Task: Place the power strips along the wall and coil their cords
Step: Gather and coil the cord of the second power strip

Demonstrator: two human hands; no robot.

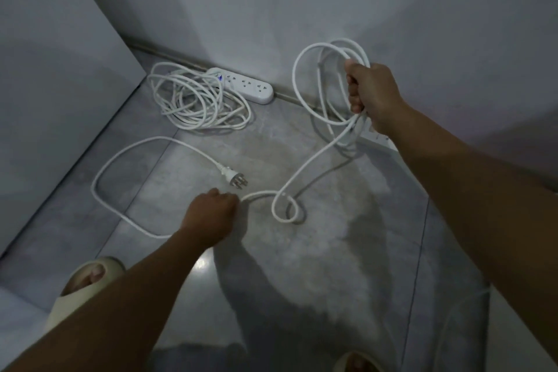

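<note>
The right hand [373,93], at about two o'clock, is raised above the floor [347,251] with its fingers [353,90] curled tight around several gathered loops of white cord [305,160]. From that fist the cord drops to the floor, makes a small loop at centre, and runs into the left hand [213,214], which is closed over it just above the tiles; its fingers are hidden under the knuckles. Beyond the left hand the cord sweeps out in a wide bend toward nine o'clock and ends in a three-pin plug [234,177] lying just beside that hand. A second power strip [379,137] peeks out beneath the right wrist, mostly hidden. At eleven o'clock a white power strip [252,86] lies against the wall [271,9], its coiled cord [196,100] piled just beside it on the floor.
</note>
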